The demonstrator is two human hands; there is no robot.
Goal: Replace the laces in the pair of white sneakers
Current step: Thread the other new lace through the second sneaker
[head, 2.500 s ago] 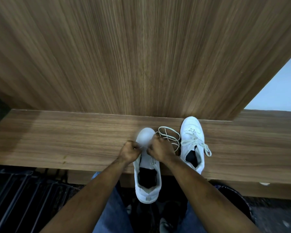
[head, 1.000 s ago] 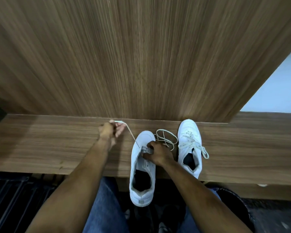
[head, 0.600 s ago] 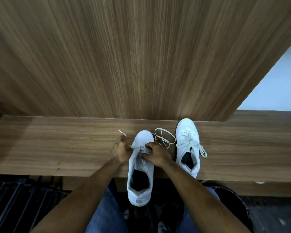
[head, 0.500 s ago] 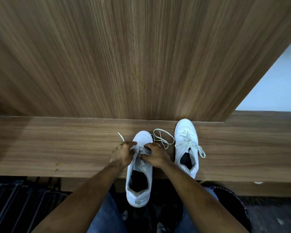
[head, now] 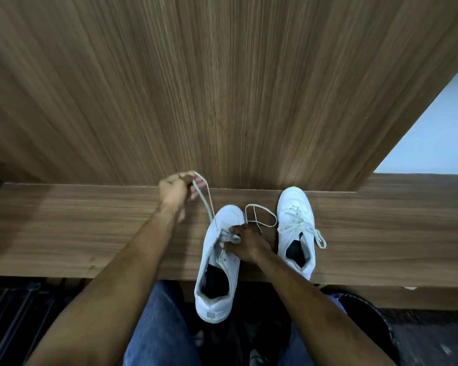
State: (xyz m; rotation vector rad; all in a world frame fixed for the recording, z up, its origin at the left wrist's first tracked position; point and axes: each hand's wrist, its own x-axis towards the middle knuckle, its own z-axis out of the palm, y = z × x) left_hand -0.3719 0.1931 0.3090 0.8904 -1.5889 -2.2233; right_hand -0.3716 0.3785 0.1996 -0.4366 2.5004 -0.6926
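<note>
Two white sneakers stand toe-away on a wooden bench [head: 90,233]. The near sneaker [head: 220,262] overhangs the front edge and has lacing only at its lowest eyelets. My left hand [head: 177,188] is raised up and to the left of it and pinches one end of the cream lace [head: 208,199], which runs taut down to the eyelets. My right hand [head: 245,241] grips the sneaker's right eyelet flap. The lace's other part lies in a loose loop [head: 261,215] between the shoes. The right sneaker [head: 296,228] is fully laced, ends loose.
A tall wood panel [head: 222,88] rises directly behind the bench. A pale wall shows at the right. Below the bench are my blue jeans [head: 159,326], a dark rack [head: 16,313] at left and a dark round object [head: 368,328] at right.
My left hand has left the sneaker's eyelets and pulled up and to the left, drawing the lace end out taut. My right hand has stayed on the sneaker.
</note>
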